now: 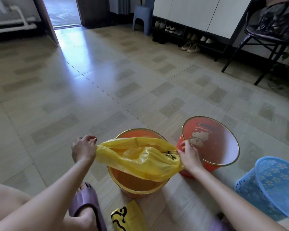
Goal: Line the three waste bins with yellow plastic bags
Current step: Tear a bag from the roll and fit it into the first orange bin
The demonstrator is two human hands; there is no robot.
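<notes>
head | yellow bag (137,161) stretched between left hand (83,148), right hand (189,155) | both pinching

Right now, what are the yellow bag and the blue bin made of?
The yellow bag looks like thin, shiny plastic film: it crinkles and lets light through. The blue bin seems to be hard moulded plastic, with a lattice of small holes.

Yellow bag (140,161): thin plastic film, glossy, crinkled, semi-see-thru. Orange bin (137,185): smooth translucent plastic w/ shiny gold-look rim. Red bin (212,144): smooth plastic, same gold-look rim. Blue bin (270,185): perforated plastic, matt. Floor (90,80): glossy tile, wood-grain print. Slipper (85,202): matt, soft-looking, purple.
</notes>
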